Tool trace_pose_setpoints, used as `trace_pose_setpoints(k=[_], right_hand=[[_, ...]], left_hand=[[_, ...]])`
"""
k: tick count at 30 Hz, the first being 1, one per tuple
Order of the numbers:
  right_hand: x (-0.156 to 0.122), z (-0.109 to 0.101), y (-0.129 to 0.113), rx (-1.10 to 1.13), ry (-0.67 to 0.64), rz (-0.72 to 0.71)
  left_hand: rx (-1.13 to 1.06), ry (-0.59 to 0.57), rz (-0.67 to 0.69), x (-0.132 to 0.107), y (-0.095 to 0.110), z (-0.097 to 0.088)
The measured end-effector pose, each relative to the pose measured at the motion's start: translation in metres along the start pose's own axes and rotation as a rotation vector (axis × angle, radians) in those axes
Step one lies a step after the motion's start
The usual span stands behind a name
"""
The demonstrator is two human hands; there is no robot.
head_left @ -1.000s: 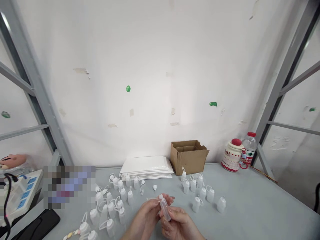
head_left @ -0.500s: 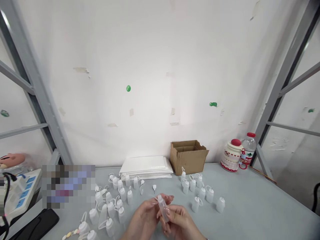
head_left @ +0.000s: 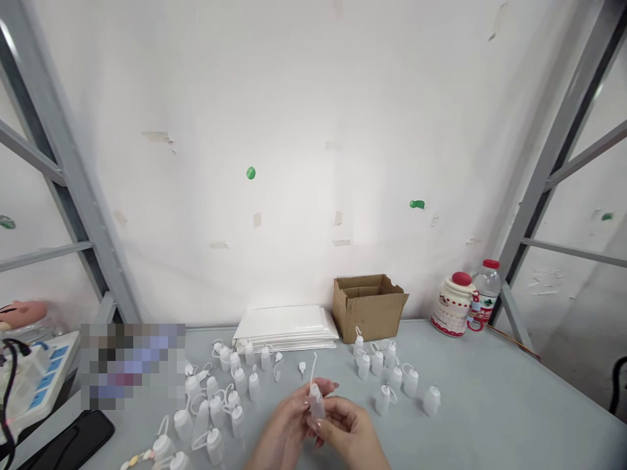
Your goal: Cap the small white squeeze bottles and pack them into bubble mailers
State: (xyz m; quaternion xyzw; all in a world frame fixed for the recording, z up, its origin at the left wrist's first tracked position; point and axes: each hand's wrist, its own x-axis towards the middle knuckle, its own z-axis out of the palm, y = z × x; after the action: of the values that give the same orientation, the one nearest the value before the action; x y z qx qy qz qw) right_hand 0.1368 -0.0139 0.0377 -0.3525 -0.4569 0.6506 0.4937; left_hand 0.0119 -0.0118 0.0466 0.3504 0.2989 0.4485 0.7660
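A small translucent plastic squeeze bottle [head_left: 317, 406] is held nearly upright between my hands, a thin white strap rising from its cap. My left hand [head_left: 288, 421] has its thumb against the bottle near the neck, its fingers curving behind. From the right, my right hand [head_left: 351, 431] pinches the lower body between thumb and fingers. To the left stand several like bottles [head_left: 214, 444] with looped cap straps. More bottles [head_left: 383, 399] are grouped to the right. A loose white cap [head_left: 302, 367] lies on the table beyond my hands.
A stack of white envelopes [head_left: 284, 326] and an open cardboard box [head_left: 369, 310] sit against the wall. A jar [head_left: 451, 307] and a water bottle [head_left: 487, 287] are back right. At left are a black phone [head_left: 71, 444] and a power strip [head_left: 44, 378].
The bottle has turned from leaning left to nearly upright and sits slightly lower. Its strap now points up. My right hand's fingers have shifted on its body.
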Motion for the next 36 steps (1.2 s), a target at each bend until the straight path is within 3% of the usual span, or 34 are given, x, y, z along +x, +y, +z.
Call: trace_pose_setpoints(k=[7,16,21,30,36], right_hand=[[0.0,-0.002,0.007,-0.073,0.067,0.018],[-0.003,-0.004,0.015,-0.178,0.083,-0.073],[0.0,-0.002,0.006,-0.025,-0.037,0.033],[0.001,-0.003,0.008,0.185,-0.114,0.081],[0.0,-0.003,-0.005,0.456,-0.211,0.185]], left_hand=[[0.073,0.035,0.033,0.0,0.002,0.004],[0.153,0.052,0.108,-0.002,0.004,0.006],[0.117,0.071,0.013,-0.005,0.006,0.005],[-0.048,0.011,-0.011,-0.002,0.003,-0.003],[-0.121,-0.028,0.023,0.004,0.0,-0.008]])
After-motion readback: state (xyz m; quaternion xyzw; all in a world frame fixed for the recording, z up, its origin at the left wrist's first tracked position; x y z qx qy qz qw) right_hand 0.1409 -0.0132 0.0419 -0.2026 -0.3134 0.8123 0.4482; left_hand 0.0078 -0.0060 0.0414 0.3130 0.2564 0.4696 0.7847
